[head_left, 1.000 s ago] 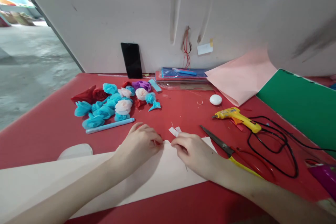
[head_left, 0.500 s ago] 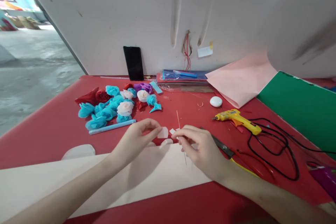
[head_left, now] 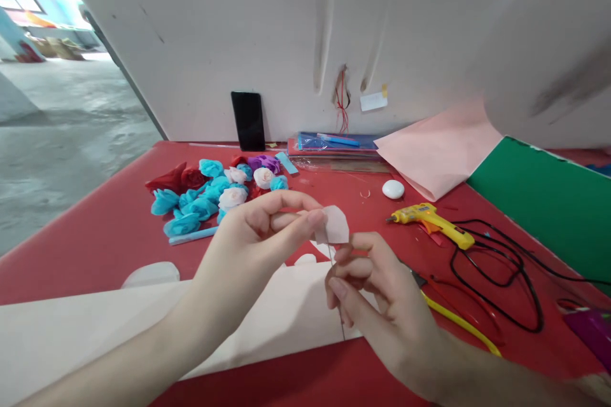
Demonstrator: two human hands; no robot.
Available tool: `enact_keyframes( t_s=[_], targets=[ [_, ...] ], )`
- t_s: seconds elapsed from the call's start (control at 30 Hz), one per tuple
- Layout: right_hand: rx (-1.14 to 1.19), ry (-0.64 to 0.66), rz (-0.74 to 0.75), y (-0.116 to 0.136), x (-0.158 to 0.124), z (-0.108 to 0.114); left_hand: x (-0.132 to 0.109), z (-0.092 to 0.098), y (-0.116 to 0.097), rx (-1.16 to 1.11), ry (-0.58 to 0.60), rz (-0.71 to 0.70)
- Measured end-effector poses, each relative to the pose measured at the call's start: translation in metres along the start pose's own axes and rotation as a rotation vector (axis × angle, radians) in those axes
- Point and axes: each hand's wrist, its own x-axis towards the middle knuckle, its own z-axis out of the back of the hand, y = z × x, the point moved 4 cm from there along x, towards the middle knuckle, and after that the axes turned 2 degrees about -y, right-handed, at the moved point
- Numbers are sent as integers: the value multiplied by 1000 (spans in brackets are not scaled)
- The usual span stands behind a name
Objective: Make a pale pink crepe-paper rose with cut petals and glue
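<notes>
Between thumb and fingers, my left hand (head_left: 272,235) pinches a small pale pink paper petal (head_left: 337,225). My right hand (head_left: 377,299) is closed on a thin wire (head_left: 342,327), whose lower end sticks out below the fingers. The wire's upper part meets the petal, and both hands are close together there. Under them lies a long strip of pale paper (head_left: 258,324) across the table. More cut petals (head_left: 305,259) lie at the strip's far edge, partly hidden by my hands.
Blue, red, purple and pale paper flowers (head_left: 200,206) are heaped at the left. A yellow glue gun (head_left: 434,224) with a black cord lies right, near a white egg-shaped object (head_left: 393,189) and yellow-handled pliers (head_left: 458,321). A phone (head_left: 248,121) leans on the back panel.
My left hand has lifted the petal and carried it right to the wire. My right hand has turned, fingers now curled upward around the wire, slightly lower.
</notes>
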Motion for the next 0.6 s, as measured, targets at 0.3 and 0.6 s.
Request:
enact_keyframes(
  t_s=[0.3, 0.6],
  targets=[
    [266, -15, -170, 1, 2, 0, -6, 2, -3, -7, 14, -67],
    [316, 52, -242, 7, 1, -6, -9, 1, -14, 40, -6, -91]
  ],
)
